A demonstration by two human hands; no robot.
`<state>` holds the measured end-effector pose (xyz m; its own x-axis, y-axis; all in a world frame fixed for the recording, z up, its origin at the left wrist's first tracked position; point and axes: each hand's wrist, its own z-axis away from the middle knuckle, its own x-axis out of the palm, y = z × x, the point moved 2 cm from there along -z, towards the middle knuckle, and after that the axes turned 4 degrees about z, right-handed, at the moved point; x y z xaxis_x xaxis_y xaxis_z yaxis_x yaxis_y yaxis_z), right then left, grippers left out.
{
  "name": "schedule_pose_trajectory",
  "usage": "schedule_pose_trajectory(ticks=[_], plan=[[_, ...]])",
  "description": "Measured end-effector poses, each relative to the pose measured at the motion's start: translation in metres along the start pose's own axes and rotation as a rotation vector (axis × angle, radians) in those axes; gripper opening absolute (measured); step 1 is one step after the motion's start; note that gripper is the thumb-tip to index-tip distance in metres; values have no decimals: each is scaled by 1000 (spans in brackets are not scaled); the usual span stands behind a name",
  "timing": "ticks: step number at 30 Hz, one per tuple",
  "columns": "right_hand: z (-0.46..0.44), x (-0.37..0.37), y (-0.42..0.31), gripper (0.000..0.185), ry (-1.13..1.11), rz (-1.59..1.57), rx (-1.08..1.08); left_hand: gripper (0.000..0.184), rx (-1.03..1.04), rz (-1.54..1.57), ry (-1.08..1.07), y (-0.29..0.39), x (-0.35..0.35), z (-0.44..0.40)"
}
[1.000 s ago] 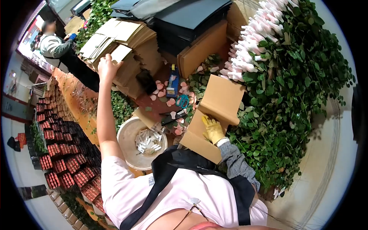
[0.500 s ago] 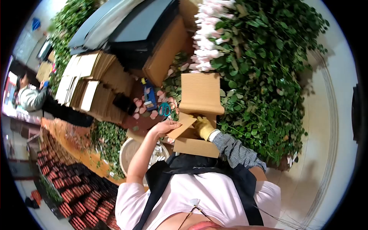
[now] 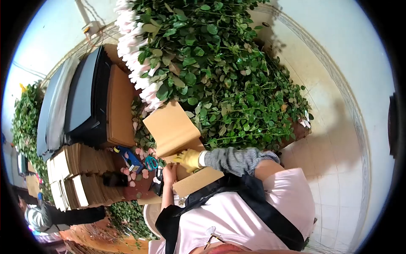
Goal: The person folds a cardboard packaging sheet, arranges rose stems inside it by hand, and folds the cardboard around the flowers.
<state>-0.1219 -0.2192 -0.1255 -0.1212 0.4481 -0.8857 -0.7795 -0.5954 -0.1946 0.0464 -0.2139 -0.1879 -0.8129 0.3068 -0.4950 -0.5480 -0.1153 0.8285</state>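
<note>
Where the corrugated cardboard (image 3: 172, 130) lies open in front of my chest, beside the leafy stems (image 3: 220, 89), my gloved right hand (image 3: 189, 160) rests on it; I cannot tell whether that grip is apart or together. My bare left hand (image 3: 170, 173) is at its near left part, fingers bent, its hold unclear. Left of it on the tabletop (image 3: 143, 186) are teal scissors (image 3: 151, 162), then a blue dispenser (image 3: 130, 160).

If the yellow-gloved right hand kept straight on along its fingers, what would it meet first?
Probably the fingertips of the bare left hand, close by the fingers of the yellow-gloved right hand. Depth is unclear; passing those, the teal-handled scissors look next.
</note>
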Motion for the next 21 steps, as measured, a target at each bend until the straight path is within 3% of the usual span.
schedule_pose_trajectory(ticks=[2, 3, 4, 5, 6, 8, 11, 12, 14, 16, 18, 19, 21], plan=[[9, 2, -7, 95, 76, 134, 11, 28, 192, -561, 143, -23, 2, -2], [1, 10, -6, 98, 44, 177, 15, 24, 213, -750, -12, -47, -3, -7], [-2, 16, -4, 98, 43, 170, 20, 22, 199, -714, 51, -3, -28, 20], [-5, 21, -3, 96, 44, 176, 19, 16, -82, -831, 91, -13, -38, 18], [-6, 24, -3, 94, 45, 182, 18, 20, -173, -805, 186, 4, -60, 33], [-3, 20, -1, 90, 11, 213, -21, 25, -89, -683, 368, -6, -84, 42], [-18, 39, -3, 87, 33, 247, 22, 33, -23, -576, -95, 56, -91, 49], [-15, 33, -3, 87, 39, 248, 17, 40, -42, -70, -270, 55, -78, 41], [-4, 19, -5, 85, 33, 154, 19, 36, 51, -107, -391, 69, -47, 27], [-6, 21, -4, 81, 83, 132, 53, 37, 198, -510, -425, 78, -17, 15], [-13, 26, 1, 73, 155, 38, 55, 36, 216, -744, -474, 50, 5, -2], [-7, 23, 5, 70, 132, 93, 21, 36, 196, -742, -480, 50, 6, -2], [-3, 19, 16, 60, 171, -114, -39, 37, 144, -701, -534, 58, 8, 0]])
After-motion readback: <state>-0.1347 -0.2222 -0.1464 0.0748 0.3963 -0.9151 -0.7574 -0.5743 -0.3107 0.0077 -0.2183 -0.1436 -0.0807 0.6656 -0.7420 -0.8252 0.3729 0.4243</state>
